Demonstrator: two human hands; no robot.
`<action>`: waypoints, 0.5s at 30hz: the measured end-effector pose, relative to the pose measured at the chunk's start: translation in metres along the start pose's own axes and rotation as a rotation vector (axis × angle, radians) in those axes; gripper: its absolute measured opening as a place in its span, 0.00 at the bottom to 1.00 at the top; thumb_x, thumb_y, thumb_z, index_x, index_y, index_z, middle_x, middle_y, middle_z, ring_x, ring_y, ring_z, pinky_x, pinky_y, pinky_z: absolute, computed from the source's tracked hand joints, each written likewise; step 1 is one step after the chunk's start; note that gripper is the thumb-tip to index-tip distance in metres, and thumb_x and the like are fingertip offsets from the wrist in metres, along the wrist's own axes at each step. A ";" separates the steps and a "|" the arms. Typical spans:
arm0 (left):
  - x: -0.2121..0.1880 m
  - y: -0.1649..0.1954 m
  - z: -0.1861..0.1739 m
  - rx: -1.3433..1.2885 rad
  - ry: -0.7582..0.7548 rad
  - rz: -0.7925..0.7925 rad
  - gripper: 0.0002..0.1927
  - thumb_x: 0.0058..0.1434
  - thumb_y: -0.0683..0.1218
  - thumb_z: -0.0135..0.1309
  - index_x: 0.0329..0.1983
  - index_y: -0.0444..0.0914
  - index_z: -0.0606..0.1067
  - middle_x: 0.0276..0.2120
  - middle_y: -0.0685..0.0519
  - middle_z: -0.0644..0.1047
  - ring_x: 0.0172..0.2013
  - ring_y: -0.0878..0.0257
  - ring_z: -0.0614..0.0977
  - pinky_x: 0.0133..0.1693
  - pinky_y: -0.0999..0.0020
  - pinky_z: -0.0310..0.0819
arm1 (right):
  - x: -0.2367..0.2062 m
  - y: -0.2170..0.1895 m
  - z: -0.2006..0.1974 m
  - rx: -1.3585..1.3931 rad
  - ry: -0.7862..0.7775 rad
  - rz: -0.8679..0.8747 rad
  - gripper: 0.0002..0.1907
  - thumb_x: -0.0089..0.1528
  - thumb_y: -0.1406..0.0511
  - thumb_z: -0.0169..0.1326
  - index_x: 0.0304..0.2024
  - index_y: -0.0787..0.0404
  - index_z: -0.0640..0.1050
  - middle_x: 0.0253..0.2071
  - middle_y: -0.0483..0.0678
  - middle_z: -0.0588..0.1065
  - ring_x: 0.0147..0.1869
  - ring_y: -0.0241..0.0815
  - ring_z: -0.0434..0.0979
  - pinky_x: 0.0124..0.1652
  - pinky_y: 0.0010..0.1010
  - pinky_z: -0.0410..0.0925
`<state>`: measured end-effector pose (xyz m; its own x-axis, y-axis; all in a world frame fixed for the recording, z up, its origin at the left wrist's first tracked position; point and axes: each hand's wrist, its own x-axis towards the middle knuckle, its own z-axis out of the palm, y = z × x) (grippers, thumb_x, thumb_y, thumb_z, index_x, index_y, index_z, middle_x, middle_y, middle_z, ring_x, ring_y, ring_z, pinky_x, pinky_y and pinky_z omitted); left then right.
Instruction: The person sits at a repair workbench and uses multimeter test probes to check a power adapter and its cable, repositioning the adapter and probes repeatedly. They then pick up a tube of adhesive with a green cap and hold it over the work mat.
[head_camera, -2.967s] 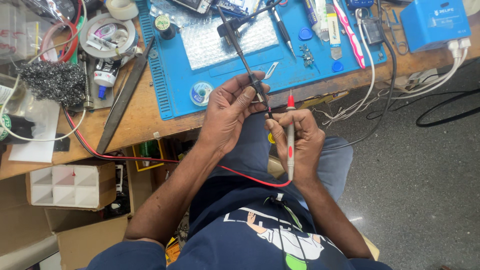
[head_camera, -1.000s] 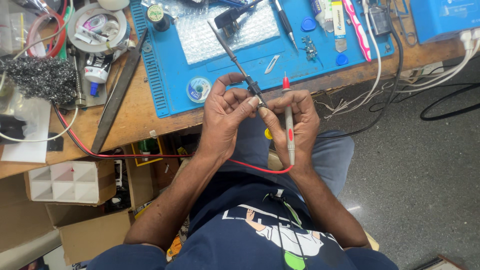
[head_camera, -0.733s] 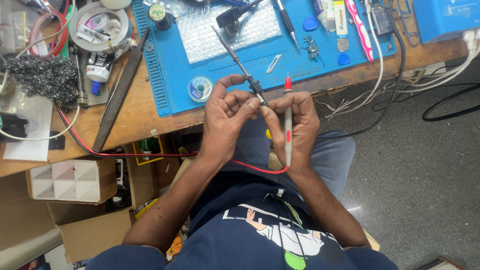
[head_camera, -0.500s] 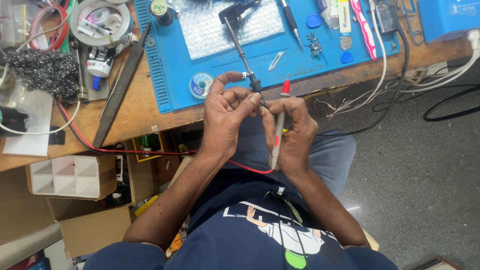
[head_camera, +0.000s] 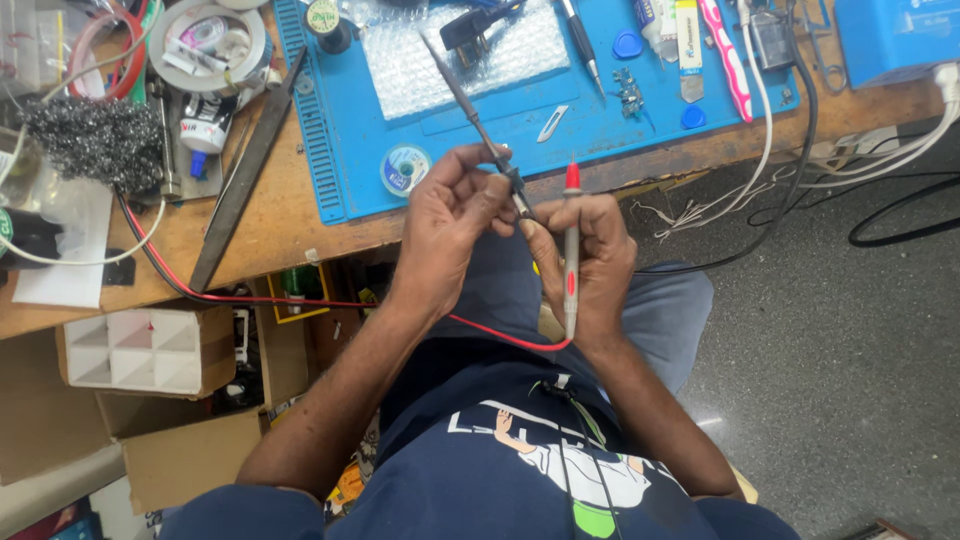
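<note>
Left hand: fingers curled, pinching lower end of black probe; probe slants up-left over blue work mat. Right hand: closed around red-and-grey probe, held upright, red tip up, at desk edge. Red lead runs from probe base leftward under wooden desk. Hands touching at fingertips, over lap, just below desk edge. Nearby on mat: solder wick reel, bubble wrap sheet.
</note>
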<state>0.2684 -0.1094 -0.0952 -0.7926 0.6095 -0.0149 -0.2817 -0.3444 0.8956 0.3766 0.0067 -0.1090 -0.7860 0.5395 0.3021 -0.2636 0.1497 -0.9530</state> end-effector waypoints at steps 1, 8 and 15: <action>0.002 0.000 0.000 0.003 -0.013 0.026 0.13 0.71 0.42 0.57 0.55 0.33 0.73 0.35 0.55 0.77 0.35 0.71 0.79 0.38 0.76 0.74 | 0.001 -0.001 0.000 0.027 -0.020 0.020 0.15 0.67 0.76 0.60 0.46 0.60 0.67 0.43 0.49 0.78 0.43 0.30 0.77 0.40 0.20 0.71; 0.009 -0.005 0.002 0.028 -0.069 0.063 0.10 0.70 0.41 0.58 0.52 0.33 0.76 0.37 0.57 0.77 0.37 0.72 0.76 0.39 0.77 0.72 | 0.017 -0.002 0.003 0.383 0.024 0.136 0.17 0.65 0.77 0.61 0.49 0.59 0.68 0.42 0.50 0.79 0.44 0.35 0.80 0.44 0.23 0.70; 0.014 -0.006 -0.004 -0.013 -0.044 0.037 0.09 0.70 0.41 0.58 0.51 0.33 0.76 0.40 0.55 0.79 0.39 0.72 0.77 0.42 0.76 0.73 | 0.018 0.011 -0.001 0.441 0.004 0.212 0.21 0.62 0.80 0.64 0.48 0.58 0.69 0.38 0.48 0.76 0.43 0.34 0.78 0.43 0.24 0.71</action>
<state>0.2567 -0.1012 -0.1022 -0.7779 0.6272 0.0377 -0.2603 -0.3763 0.8892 0.3603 0.0185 -0.1141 -0.8463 0.5229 0.1013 -0.3101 -0.3291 -0.8919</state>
